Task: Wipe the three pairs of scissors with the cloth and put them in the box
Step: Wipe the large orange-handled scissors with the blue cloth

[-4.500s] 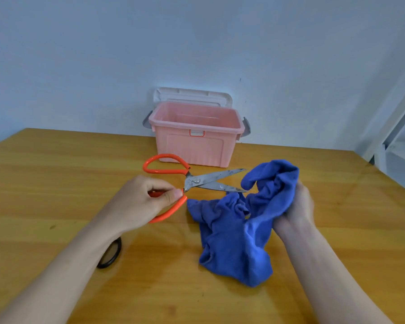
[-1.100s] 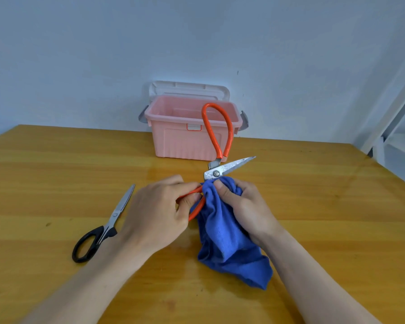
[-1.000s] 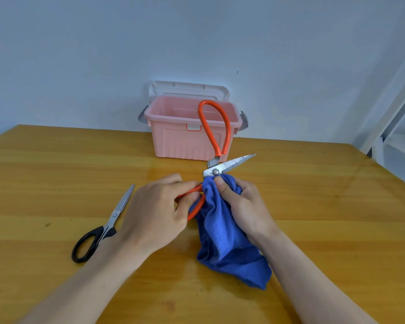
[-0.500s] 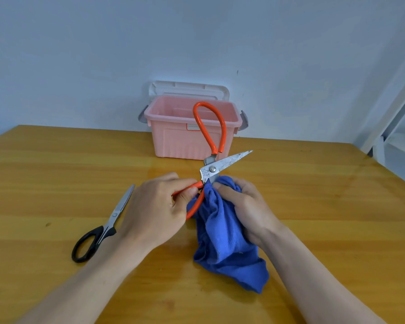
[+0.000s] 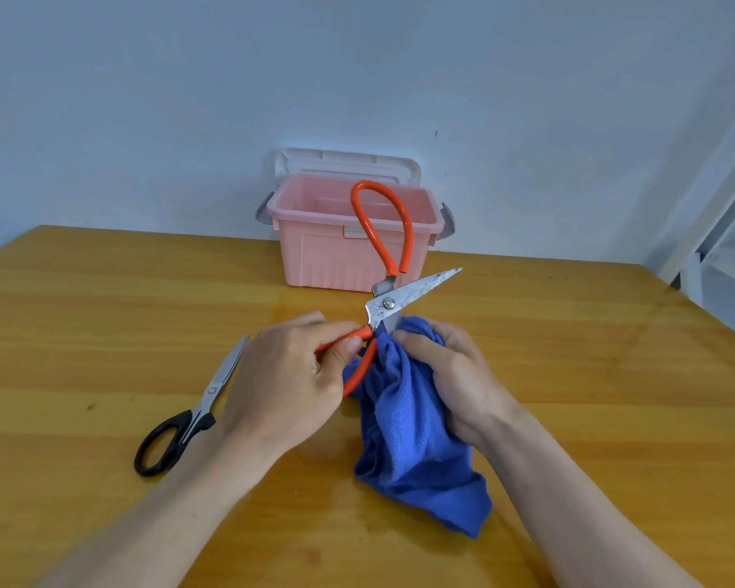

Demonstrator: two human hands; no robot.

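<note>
We see the left hand (image 5: 289,384) pinching the lower orange loop of the orange scissors (image 5: 389,305), held wide open above the counter (image 5: 102,316) — one blade points right, the other goes down into the cloth (image 5: 412,443). Right hand (image 5: 450,375) is curled round the bunched blue cloth & that blade. Black scissors (image 5: 187,418) lie flat, left of the hands. Pink box (image 5: 315,248) sits open at the back — lid up.

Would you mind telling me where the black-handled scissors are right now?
In the head view, the black-handled scissors lie flat on the wooden table, just left of the left hand, blades pointing away.
</note>
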